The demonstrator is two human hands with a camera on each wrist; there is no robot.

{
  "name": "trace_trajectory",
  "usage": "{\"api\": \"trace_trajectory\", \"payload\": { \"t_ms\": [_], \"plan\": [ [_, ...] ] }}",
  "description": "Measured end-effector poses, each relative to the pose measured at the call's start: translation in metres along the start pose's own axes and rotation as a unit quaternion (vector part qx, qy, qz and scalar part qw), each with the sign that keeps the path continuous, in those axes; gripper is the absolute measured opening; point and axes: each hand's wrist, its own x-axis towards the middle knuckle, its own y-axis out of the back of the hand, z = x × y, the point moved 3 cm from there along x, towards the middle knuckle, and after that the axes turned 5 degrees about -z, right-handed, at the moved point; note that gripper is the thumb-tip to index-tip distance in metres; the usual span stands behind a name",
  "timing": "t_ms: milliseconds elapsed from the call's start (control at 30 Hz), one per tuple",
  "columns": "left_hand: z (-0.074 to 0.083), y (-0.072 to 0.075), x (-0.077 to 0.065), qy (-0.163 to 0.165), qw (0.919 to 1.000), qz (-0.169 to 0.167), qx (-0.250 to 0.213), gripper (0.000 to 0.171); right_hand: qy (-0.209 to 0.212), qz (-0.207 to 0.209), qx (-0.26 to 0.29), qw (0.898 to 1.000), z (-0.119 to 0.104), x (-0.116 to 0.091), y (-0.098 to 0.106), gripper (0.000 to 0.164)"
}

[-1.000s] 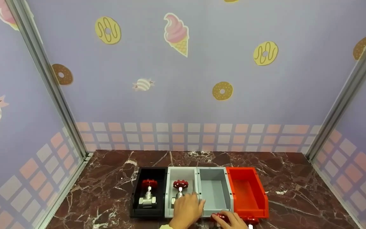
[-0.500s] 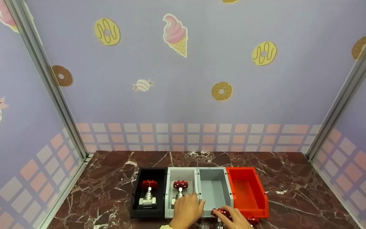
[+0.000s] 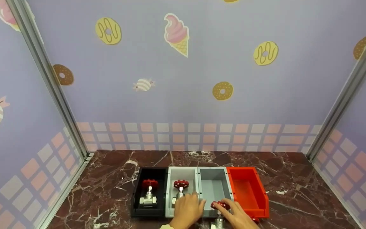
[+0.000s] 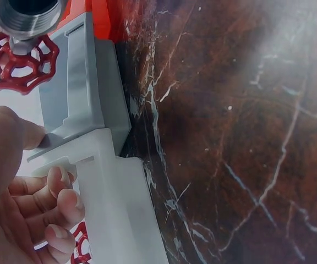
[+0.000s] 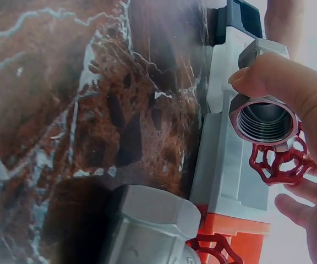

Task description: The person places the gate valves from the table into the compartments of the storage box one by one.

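Observation:
My right hand (image 3: 238, 216) grips a metal valve (image 3: 218, 222) with a red handwheel (image 3: 218, 205), held in front of the grey bin (image 3: 214, 194). In the right wrist view the threaded mouth (image 5: 266, 121) of that valve faces the camera, with the thumb along its body. My left hand (image 3: 187, 208) holds the adjoining walls of the white bin (image 4: 120, 203) and the grey bin, thumb on the grey side and fingers curled on the white side. One similar valve (image 3: 179, 194) stands in the white bin, partly hidden by that hand; another valve (image 3: 148, 194) stands in the black bin (image 3: 136, 203).
An orange-red bin (image 3: 248, 190) ends the row on the right, with nothing in it. Close to its front stands one more valve (image 5: 153, 220), mostly hidden in the head view. Beneath lies a dark red marbled tabletop (image 3: 106, 184), with patterned walls (image 3: 186, 105) around it.
My right hand has lifted the valve from in front of the bins, so more of its metal body shows. The left hand stays at the bin walls.

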Motion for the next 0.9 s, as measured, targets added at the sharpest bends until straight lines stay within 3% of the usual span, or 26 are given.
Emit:
{"api": "trace_trajectory", "payload": {
  "t_ms": [133,367,567,900],
  "plan": [
    [0.0,0.0,0.0,0.001,1.0,-0.002,0.003,0.039,-0.003,-0.017,0.019,1.0,0.002,0.002,0.002,0.084],
    [0.001,0.0,-0.001,0.003,0.9999,-0.002,0.01,0.039,0.019,-0.002,0.047,0.999,0.006,0.009,0.002,0.078],
    [0.001,0.0,-0.002,-0.002,1.0,-0.001,0.008,0.039,-0.005,-0.029,0.064,0.998,0.007,0.012,0.0,0.088],
    [0.0,-0.002,0.0,0.004,0.9999,-0.014,0.004,0.039,0.014,0.011,0.066,0.998,0.01,0.019,0.001,0.105]
  ]
}}
